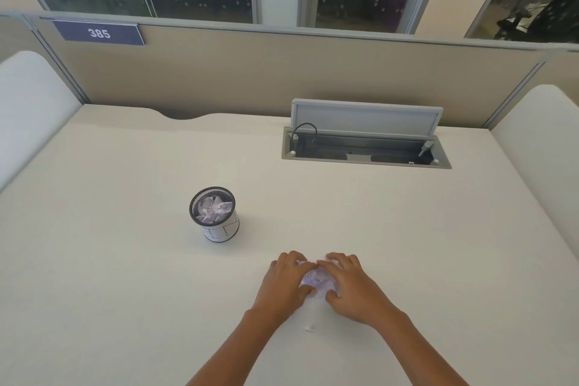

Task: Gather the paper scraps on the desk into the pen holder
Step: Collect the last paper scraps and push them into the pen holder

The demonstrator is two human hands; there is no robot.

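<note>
Low in the frame's centre, the left hand (286, 280) and right hand (351, 283) are cupping together around a pile of paper scraps (316, 279); one stray scrap (310, 327) is lying below, the scrap-filled pen holder (216, 215) standing upper left of them.

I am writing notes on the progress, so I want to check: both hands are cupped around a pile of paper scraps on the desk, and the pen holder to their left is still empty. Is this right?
Not entirely. The head view shows the pen holder already has paper scraps inside. The rest holds: the left hand and right hand are cupped around a pile of scraps on the desk, with the holder to their left.
</note>
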